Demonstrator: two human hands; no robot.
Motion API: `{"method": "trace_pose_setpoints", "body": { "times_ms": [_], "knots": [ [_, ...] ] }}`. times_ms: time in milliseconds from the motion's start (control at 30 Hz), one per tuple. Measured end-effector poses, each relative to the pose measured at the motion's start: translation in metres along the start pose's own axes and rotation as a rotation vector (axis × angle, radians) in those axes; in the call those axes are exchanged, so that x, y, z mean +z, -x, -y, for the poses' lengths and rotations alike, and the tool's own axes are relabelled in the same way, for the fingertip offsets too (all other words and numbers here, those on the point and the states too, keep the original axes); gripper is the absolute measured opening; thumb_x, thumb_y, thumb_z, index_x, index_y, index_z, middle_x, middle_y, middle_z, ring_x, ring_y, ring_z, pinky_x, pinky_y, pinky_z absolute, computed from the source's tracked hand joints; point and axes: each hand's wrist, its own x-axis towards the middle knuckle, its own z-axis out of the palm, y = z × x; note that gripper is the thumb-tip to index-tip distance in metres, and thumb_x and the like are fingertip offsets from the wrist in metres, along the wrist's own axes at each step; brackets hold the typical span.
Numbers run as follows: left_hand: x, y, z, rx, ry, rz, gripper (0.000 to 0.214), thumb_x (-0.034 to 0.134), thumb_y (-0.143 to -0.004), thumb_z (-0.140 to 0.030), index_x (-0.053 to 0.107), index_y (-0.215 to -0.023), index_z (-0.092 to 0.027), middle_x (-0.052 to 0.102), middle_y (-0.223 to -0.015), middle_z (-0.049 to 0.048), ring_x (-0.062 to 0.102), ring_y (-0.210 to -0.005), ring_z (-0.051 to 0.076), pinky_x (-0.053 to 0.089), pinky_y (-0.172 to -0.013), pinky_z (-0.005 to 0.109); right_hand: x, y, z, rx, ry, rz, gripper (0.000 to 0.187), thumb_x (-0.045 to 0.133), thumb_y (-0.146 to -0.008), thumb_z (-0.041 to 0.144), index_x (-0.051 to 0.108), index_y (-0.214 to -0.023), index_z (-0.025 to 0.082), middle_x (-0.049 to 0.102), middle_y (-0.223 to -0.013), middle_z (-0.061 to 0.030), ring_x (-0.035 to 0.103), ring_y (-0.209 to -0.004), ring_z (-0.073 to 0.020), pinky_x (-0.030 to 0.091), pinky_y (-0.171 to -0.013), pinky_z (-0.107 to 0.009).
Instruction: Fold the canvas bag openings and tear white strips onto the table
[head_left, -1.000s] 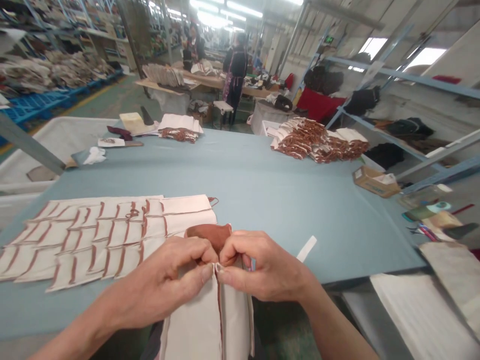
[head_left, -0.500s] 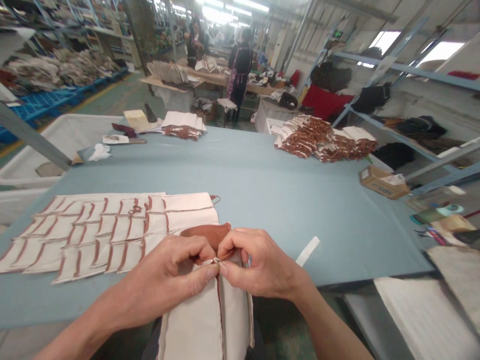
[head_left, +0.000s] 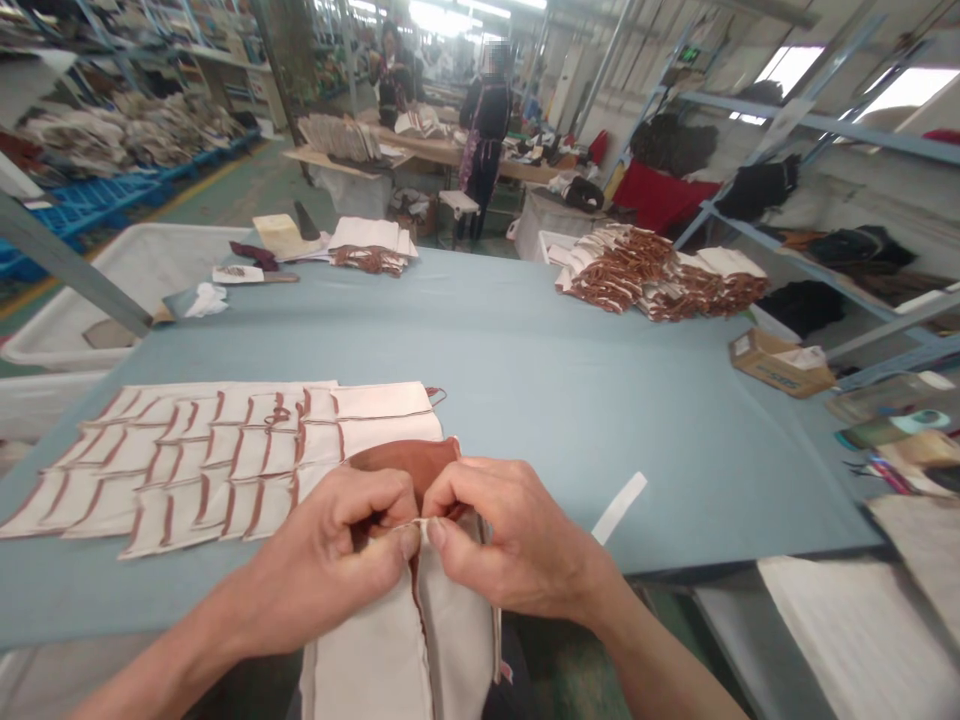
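Note:
My left hand [head_left: 337,550] and my right hand [head_left: 510,540] meet at the table's near edge, and both pinch the top edge of a cream fabric piece [head_left: 450,640]. It hangs down towards my lap, with a brown seam running down its middle. Just beyond my fingers, a brown fabric flap [head_left: 405,462] sticks out above the hands. To the left of my left hand, cream pieces with brown-stitched edges [head_left: 202,460] lie overlapped in rows. A white strip [head_left: 619,508] lies to the right of my right hand.
The blue-grey table [head_left: 525,380] stretches ahead, with stacks of brown-edged cream pieces [head_left: 660,275] at the far right and another stack [head_left: 371,245] at the far edge. A cardboard box [head_left: 780,362] sits at the right edge. A co-worker [head_left: 487,130] stands beyond.
The cream fabric now splays apart below my fingers, its top edge folded open between my thumbs. The brown flap shows more above my hands, and the camera view has shifted slightly.

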Motion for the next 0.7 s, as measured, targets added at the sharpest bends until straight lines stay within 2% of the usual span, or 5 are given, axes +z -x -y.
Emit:
{"method": "trace_pose_setpoints", "body": {
  "times_ms": [167, 300, 400, 533, 700],
  "knots": [
    [-0.009, 0.003, 0.007, -0.191, 0.295, 0.138, 0.036, 0.062, -0.095, -0.040, 0.048, -0.068, -0.022, 0.039, -0.064, -0.0083, 0.032, -0.058, 0.011, 0.025, -0.051, 0.024, 0.008, -0.005, 0.006, 0.138, -0.151, 0.012, 0.011, 0.065, -0.083, 0.025, 0.056, -0.078, 0.022, 0.062, -0.073, 0.0050, 0.055, -0.066, -0.0111, 0.041, -0.067, -0.023],
    [-0.019, 0.006, 0.015, -0.232, 0.432, 0.240, 0.048, 0.065, -0.099, -0.059, 0.052, -0.073, -0.020, 0.036, -0.066, -0.0083, 0.028, -0.061, 0.011, 0.021, -0.053, 0.026, 0.011, -0.008, 0.008, 0.188, -0.123, 0.048, 0.018, 0.070, -0.081, 0.028, 0.054, -0.075, 0.022, 0.059, -0.071, 0.0062, 0.053, -0.065, -0.0104, 0.038, -0.066, -0.024],
    [-0.028, 0.008, 0.016, -0.252, 0.459, 0.308, 0.052, 0.064, -0.098, -0.066, 0.054, -0.075, -0.020, 0.038, -0.067, -0.0077, 0.029, -0.061, 0.012, 0.022, -0.054, 0.026, 0.014, -0.010, 0.011, 0.193, -0.094, 0.055, 0.018, 0.070, -0.080, 0.026, 0.053, -0.074, 0.022, 0.058, -0.070, 0.0071, 0.052, -0.064, -0.0095, 0.036, -0.066, -0.024],
    [-0.042, 0.007, 0.006, -0.240, 0.295, 0.346, 0.043, 0.059, -0.101, -0.056, 0.058, -0.078, -0.019, 0.042, -0.068, -0.0062, 0.035, -0.062, 0.012, 0.027, -0.054, 0.025, 0.018, -0.014, 0.019, 0.186, -0.005, 0.057, 0.019, 0.068, -0.079, 0.024, 0.051, -0.072, 0.022, 0.053, -0.065, 0.0080, 0.047, -0.061, -0.0091, 0.032, -0.064, -0.025],
    [-0.054, 0.001, -0.012, -0.049, -0.172, 0.271, 0.029, 0.054, -0.096, -0.025, 0.055, -0.067, -0.019, 0.048, -0.063, -0.0065, 0.044, -0.059, 0.009, 0.031, -0.055, 0.023, 0.023, -0.021, 0.020, 0.129, 0.158, 0.079, 0.020, 0.062, -0.078, 0.019, 0.043, -0.070, 0.023, 0.046, -0.063, 0.0070, 0.041, -0.059, -0.0110, 0.024, -0.062, -0.028]
  ]
}}
